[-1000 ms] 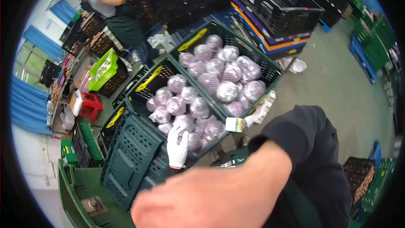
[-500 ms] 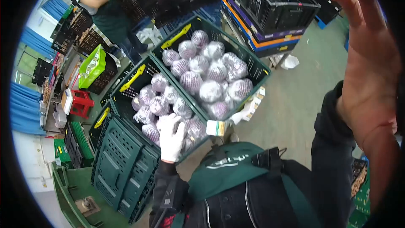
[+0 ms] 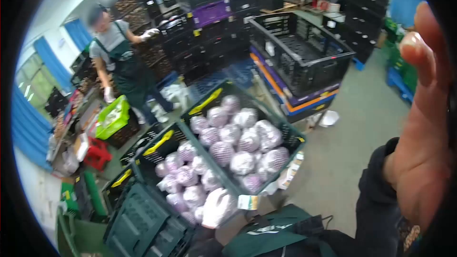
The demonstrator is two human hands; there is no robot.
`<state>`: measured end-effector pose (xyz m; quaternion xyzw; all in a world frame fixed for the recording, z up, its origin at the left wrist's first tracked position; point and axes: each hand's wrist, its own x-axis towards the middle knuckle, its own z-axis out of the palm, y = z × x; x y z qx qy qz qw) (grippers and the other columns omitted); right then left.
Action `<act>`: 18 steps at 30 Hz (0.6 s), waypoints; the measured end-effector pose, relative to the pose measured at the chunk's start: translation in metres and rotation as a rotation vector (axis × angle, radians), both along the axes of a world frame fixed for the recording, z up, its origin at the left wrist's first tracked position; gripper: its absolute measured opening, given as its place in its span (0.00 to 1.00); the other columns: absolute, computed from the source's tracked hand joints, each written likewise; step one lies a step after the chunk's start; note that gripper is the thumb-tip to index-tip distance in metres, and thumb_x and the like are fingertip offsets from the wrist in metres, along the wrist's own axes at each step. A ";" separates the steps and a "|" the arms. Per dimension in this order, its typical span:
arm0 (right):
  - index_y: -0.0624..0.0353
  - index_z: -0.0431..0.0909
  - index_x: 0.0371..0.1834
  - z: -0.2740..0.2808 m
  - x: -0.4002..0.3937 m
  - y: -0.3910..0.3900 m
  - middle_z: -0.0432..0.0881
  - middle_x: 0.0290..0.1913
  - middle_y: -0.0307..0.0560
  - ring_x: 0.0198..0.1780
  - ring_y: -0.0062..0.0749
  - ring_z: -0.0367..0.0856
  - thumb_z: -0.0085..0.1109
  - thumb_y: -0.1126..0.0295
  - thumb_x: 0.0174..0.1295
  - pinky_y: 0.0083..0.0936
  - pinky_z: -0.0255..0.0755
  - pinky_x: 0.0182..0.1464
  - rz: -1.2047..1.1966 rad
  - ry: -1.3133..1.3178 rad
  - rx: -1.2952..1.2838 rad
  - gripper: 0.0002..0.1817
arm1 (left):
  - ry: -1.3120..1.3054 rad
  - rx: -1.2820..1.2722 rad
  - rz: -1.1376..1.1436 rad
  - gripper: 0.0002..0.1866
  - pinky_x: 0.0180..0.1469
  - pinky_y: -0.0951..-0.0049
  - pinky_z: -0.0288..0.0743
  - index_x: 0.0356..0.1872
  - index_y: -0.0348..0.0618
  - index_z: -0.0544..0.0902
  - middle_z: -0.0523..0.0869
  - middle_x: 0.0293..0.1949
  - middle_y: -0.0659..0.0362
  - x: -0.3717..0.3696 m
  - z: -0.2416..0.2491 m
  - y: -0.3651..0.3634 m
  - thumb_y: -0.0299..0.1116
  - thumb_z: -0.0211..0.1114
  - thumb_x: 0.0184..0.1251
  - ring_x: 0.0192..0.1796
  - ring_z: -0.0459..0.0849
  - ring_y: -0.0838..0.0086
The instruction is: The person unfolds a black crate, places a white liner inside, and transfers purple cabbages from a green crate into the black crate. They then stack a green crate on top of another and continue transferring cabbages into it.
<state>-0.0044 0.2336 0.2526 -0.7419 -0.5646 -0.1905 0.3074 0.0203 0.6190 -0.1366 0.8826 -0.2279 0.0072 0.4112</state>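
Head view: two dark green containers stand side by side before the worker, the left crate (image 3: pixel 145 163) and the right crate (image 3: pixel 291 138), both holding wrapped purple balls (image 3: pixel 221 153) (shiny, as though in clear film). The worker's left hand (image 3: pixel 218 208), in a white glove, is down at the near end of the left crate, right by the balls there. It's blurred, so I can't tell whether its grip is around one or merely against it. The right hand (image 3: pixel 422 126) is bare and lifted well apart from both crates; its grip is released, the visible fingers extended, with part of the hand lost at the dark edge. Just beside the left crate I see a slotted green panel (image 3: pixel 147 221). Beyond the right crate stands a black crate (image 3: pixel 281 69) on a stack with purple and orange layers. Farther back, another person (image 3: pixel 126 59) in a dark apron has one gloved hand just above a lime-green basket (image 3: pixel 107 128), near a red stool (image 3: pixel 97 154).
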 end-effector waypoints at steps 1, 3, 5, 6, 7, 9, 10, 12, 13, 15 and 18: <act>0.61 0.61 0.62 -0.010 -0.005 -0.002 0.71 0.54 0.56 0.40 0.38 0.77 0.55 0.41 0.49 0.29 0.70 0.41 0.031 -0.010 -0.001 0.43 | -0.004 0.020 -0.013 0.12 0.52 0.66 0.71 0.41 0.39 0.79 0.80 0.43 0.49 0.001 0.002 -0.007 0.33 0.62 0.58 0.48 0.78 0.58; 0.61 0.60 0.63 -0.024 -0.010 -0.010 0.70 0.55 0.56 0.41 0.38 0.76 0.57 0.40 0.48 0.29 0.69 0.42 0.067 -0.045 0.011 0.45 | 0.049 -0.089 0.064 0.13 0.52 0.67 0.70 0.42 0.39 0.79 0.80 0.43 0.50 0.001 -0.017 -0.021 0.35 0.61 0.59 0.48 0.78 0.58; 0.61 0.59 0.64 -0.030 -0.012 -0.026 0.70 0.56 0.56 0.41 0.38 0.76 0.59 0.39 0.46 0.30 0.69 0.42 0.065 -0.084 0.023 0.47 | 0.148 -0.070 0.127 0.13 0.52 0.67 0.70 0.42 0.40 0.79 0.80 0.44 0.51 -0.002 -0.003 -0.047 0.36 0.61 0.59 0.48 0.78 0.59; 0.61 0.58 0.64 -0.031 -0.010 -0.039 0.69 0.57 0.57 0.42 0.38 0.76 0.60 0.38 0.45 0.30 0.69 0.42 0.042 -0.125 0.039 0.49 | 0.148 -0.021 0.148 0.13 0.52 0.67 0.70 0.42 0.40 0.79 0.80 0.44 0.51 -0.004 0.003 -0.059 0.36 0.61 0.59 0.49 0.78 0.60; 0.61 0.58 0.65 -0.031 -0.009 -0.052 0.69 0.57 0.57 0.42 0.37 0.76 0.61 0.38 0.45 0.30 0.68 0.43 -0.009 -0.179 0.039 0.50 | 0.131 0.000 0.175 0.13 0.52 0.68 0.70 0.42 0.40 0.79 0.80 0.44 0.51 -0.004 0.006 -0.077 0.36 0.61 0.59 0.49 0.78 0.60; 0.61 0.57 0.66 -0.043 -0.011 -0.077 0.68 0.58 0.57 0.42 0.37 0.75 0.63 0.36 0.43 0.30 0.68 0.43 -0.242 -0.314 0.080 0.52 | 0.132 0.000 0.196 0.14 0.52 0.67 0.70 0.42 0.41 0.79 0.80 0.44 0.51 -0.011 -0.009 -0.106 0.38 0.60 0.59 0.49 0.78 0.60; 0.60 0.58 0.65 -0.056 -0.007 -0.083 0.69 0.57 0.56 0.42 0.35 0.75 0.61 0.36 0.45 0.28 0.68 0.43 -0.384 -0.225 0.325 0.50 | 0.152 0.016 0.186 0.15 0.52 0.67 0.70 0.42 0.41 0.79 0.80 0.44 0.51 -0.016 -0.010 -0.126 0.39 0.60 0.60 0.49 0.77 0.60; 0.63 0.61 0.61 -0.095 0.004 -0.099 0.70 0.54 0.53 0.44 0.31 0.75 0.63 0.48 0.48 0.23 0.68 0.45 -0.455 0.082 0.645 0.42 | 0.167 0.033 0.144 0.16 0.53 0.67 0.70 0.44 0.41 0.78 0.79 0.44 0.51 -0.026 -0.018 -0.167 0.40 0.59 0.60 0.49 0.77 0.61; 0.67 0.62 0.59 -0.114 0.012 -0.119 0.72 0.53 0.52 0.46 0.28 0.75 0.67 0.58 0.50 0.20 0.69 0.46 -0.391 0.291 0.705 0.37 | 0.163 0.036 0.111 0.17 0.53 0.68 0.70 0.45 0.40 0.78 0.79 0.44 0.51 -0.029 -0.027 -0.186 0.40 0.60 0.60 0.50 0.77 0.62; 0.62 0.63 0.59 -0.163 0.032 -0.152 0.72 0.51 0.46 0.45 0.24 0.75 0.60 0.71 0.55 0.19 0.68 0.47 -0.478 0.686 0.659 0.27 | 0.193 0.102 0.093 0.19 0.55 0.67 0.69 0.48 0.40 0.76 0.78 0.46 0.51 -0.042 -0.024 -0.220 0.43 0.58 0.61 0.51 0.76 0.61; 0.60 0.70 0.53 -0.241 0.056 -0.180 0.76 0.44 0.39 0.43 0.18 0.74 0.55 0.77 0.58 0.17 0.69 0.47 -0.521 0.965 0.525 0.18 | 0.278 0.083 0.176 0.20 0.56 0.66 0.68 0.47 0.41 0.76 0.78 0.47 0.50 -0.055 -0.005 -0.240 0.44 0.57 0.60 0.52 0.76 0.59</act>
